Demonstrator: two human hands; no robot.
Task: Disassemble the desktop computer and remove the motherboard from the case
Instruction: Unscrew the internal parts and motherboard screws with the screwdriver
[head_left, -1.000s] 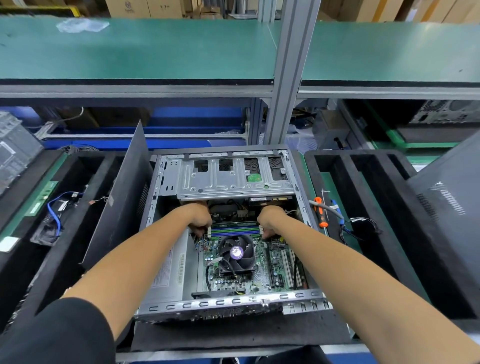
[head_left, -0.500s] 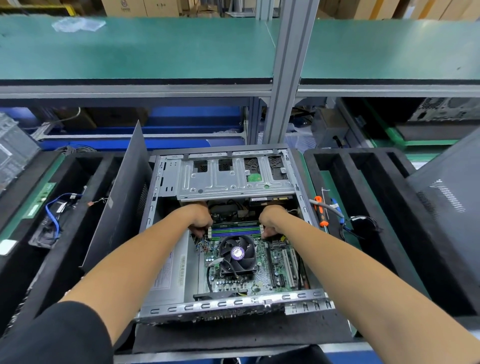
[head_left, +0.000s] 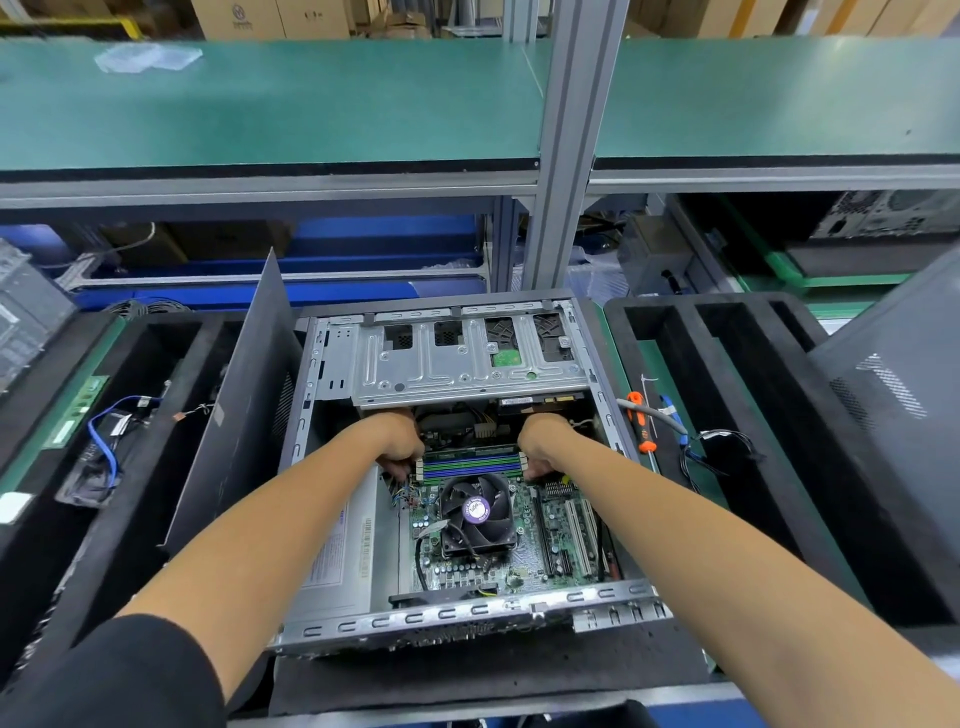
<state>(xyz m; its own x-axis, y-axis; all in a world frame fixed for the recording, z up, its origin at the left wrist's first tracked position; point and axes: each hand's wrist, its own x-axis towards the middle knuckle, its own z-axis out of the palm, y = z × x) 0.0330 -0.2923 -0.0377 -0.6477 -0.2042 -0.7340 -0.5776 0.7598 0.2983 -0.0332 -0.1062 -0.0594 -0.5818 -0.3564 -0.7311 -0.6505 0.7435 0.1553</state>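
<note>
The open desktop case (head_left: 467, 616) lies flat in front of me with its green motherboard (head_left: 524, 566) still inside. A black CPU fan (head_left: 475, 512) sits mid-board, and the memory modules (head_left: 470, 464) lie just beyond it. My left hand (head_left: 397, 441) is at the left end of the modules and my right hand (head_left: 540, 444) at the right end. Both have fingers curled down onto the module ends, with the fingertips hidden. A silver drive cage (head_left: 457, 374) spans the case's far side, and a power supply (head_left: 343, 551) fills its left side.
A dark side panel (head_left: 244, 405) leans against the case's left. Black foam trays flank it: the left tray (head_left: 156, 467) holds a blue cable (head_left: 104, 441), the right tray (head_left: 727, 364) an orange screwdriver (head_left: 641, 423) and wires. Another grey panel (head_left: 898, 415) leans at far right.
Both hands stay at the ends of the memory modules. Only the view shifts slightly.
</note>
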